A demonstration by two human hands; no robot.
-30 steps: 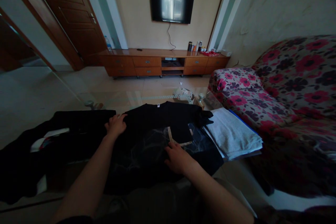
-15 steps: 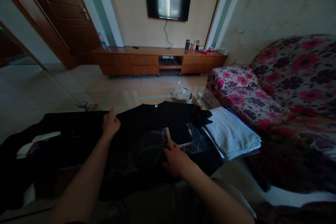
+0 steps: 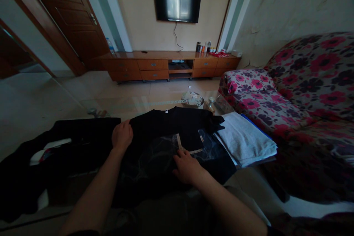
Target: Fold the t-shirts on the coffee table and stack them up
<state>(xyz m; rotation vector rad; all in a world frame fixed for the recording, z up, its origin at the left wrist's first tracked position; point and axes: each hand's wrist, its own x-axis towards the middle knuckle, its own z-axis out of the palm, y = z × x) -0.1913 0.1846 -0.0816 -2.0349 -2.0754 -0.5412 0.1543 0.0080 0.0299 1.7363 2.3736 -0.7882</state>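
Note:
A black T-shirt lies spread on the glass table, its neck with a small white tag facing away from me. Across its front runs a grey veined print with a pale angular outline. My left hand is at the shirt's upper left edge, fingers curled down and closed on the fabric there. Flat on the printed front rests my right hand, its fingers loosely stretched beside the pale outline. The right sleeve is bunched near a folded light grey cloth.
Another black garment with white patches lies at the left. Beyond the glass table stands a wooden TV cabinet under a wall-mounted television. A flowered sofa is at the right.
My left hand has gone from a raised, pointing finger to curled fingers on the shirt's left edge. My right hand stays in place on the shirt. The view has shifted slightly.

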